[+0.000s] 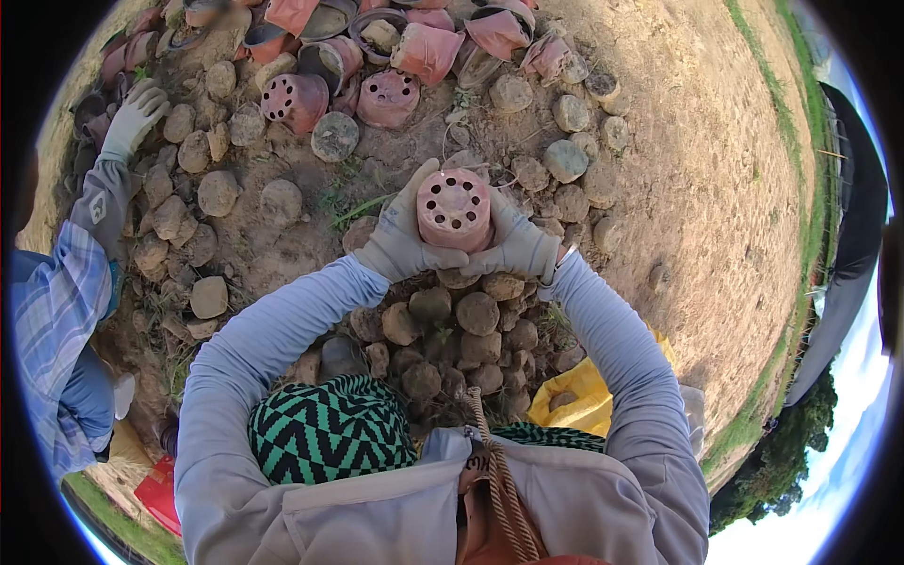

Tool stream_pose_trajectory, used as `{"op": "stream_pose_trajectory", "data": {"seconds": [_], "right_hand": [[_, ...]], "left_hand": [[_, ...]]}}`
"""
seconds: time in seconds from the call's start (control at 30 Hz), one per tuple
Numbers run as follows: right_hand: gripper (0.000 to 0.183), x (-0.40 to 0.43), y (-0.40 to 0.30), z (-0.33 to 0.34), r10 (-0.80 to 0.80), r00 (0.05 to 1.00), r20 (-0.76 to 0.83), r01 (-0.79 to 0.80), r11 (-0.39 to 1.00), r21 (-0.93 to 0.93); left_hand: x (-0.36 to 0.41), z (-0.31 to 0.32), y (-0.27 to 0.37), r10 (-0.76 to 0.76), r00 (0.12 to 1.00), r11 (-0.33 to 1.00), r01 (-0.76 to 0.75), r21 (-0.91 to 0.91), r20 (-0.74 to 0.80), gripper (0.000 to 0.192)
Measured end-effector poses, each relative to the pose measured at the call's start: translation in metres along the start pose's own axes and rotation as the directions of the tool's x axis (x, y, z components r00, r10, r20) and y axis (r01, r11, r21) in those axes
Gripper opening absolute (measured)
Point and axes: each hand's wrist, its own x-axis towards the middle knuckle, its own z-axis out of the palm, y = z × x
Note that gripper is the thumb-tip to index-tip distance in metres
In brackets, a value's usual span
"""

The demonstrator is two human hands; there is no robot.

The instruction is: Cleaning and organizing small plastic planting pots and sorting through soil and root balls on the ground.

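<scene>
Between my two gloved hands is a reddish plastic plant pot [455,205], turned upside down so its base with a ring of drainage holes faces up. My left hand [404,229] grips the pot's left side, and my right hand [517,236] grips the right side. Both thumbs lie low along the near wall of the pot. What the pot contains is hidden. Just below my hands lies a heap of round, pot-shaped soil clods [477,314]. More clods [565,161] rest on the ground to the right.
Beyond my hands lies a pile of used reddish pots [428,53], some crumpled. At left a co-worker's gloved hand [134,116] reaches toward dark pots. Loose clods [219,193] lie between us. A yellow sack [579,395] sits by my right knee, and something red [159,494] lies lower left.
</scene>
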Motion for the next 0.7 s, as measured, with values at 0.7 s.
{"op": "stream_pose_trajectory", "data": {"seconds": [0.7], "right_hand": [[0.034,0.124,-0.019,-0.087,0.011,0.805,-0.593,-0.132,0.978,-0.16]], "left_hand": [[0.0,-0.001,0.008,-0.081,0.997,0.977,0.082,-0.195,0.011,0.111]]}}
